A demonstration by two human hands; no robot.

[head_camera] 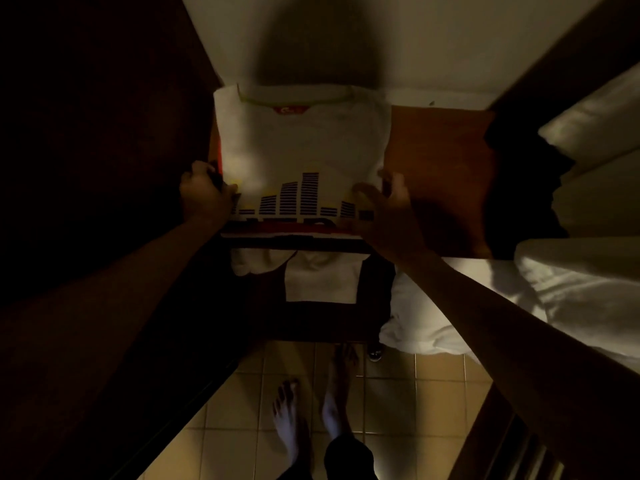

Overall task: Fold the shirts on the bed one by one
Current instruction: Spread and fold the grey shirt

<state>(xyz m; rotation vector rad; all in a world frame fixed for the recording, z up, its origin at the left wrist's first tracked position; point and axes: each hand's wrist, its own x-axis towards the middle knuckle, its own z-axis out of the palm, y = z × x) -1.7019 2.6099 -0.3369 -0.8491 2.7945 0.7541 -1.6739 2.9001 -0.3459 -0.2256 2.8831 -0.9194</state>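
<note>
Left hand (204, 192) | right hand (384, 202) | fingers grip shirt (298, 140) side edges

Shirt (298, 140): soft matt white cloth, flat black bar print. Table top (436, 174): smooth orange-brown wood, probably a laminate, too dim to be sure. Bedding (571, 289): white, matt, crumpled fabric. Floor tiles (433, 403): glazed, slight sheen.

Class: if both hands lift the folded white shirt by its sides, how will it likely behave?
The white shirt is thin cloth, so it will probably sag between the left hand and right hand. Its folds may slip open. It looks light.
</note>
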